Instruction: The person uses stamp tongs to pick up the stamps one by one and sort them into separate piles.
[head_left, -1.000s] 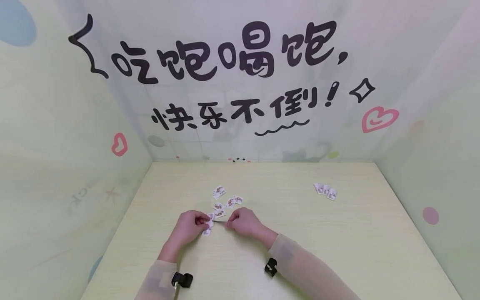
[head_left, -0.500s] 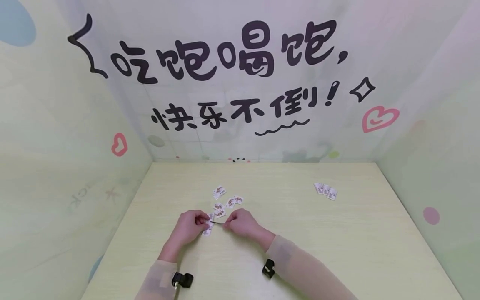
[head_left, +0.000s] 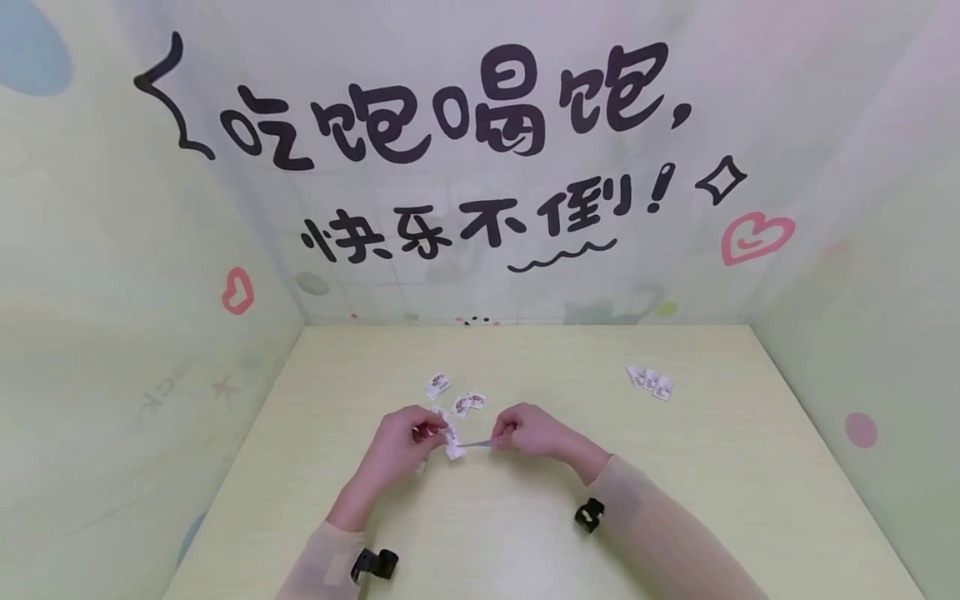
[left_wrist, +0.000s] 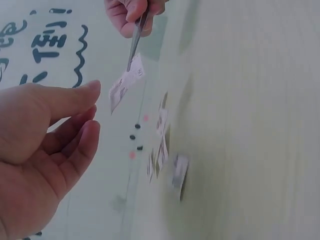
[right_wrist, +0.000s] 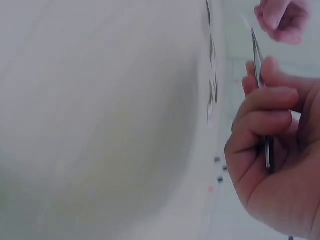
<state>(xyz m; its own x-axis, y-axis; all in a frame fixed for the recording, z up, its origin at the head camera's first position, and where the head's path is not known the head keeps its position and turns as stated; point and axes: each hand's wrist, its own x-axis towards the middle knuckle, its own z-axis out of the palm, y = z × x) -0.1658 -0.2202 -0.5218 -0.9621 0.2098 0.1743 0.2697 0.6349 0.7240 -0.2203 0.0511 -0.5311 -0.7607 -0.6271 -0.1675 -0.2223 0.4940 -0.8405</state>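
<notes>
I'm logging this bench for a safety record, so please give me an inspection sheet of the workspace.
Surface: pale wood-grain tabletop.
Job's things: tweezers; a small printed card at their tip, raised above the tabletop.
Other cards: loose printed cards beyond the left hand; an overlapping row of cards farther off, at far right.
Clutter: nothing seen.
Left hand: thumb and fingers near the card, apart from it in the left wrist view.
Right hand: grips the tweezers.
Cables: nothing seen.
Surroundings: pale back wall with dark Chinese lettering; side walls left and right.
</notes>
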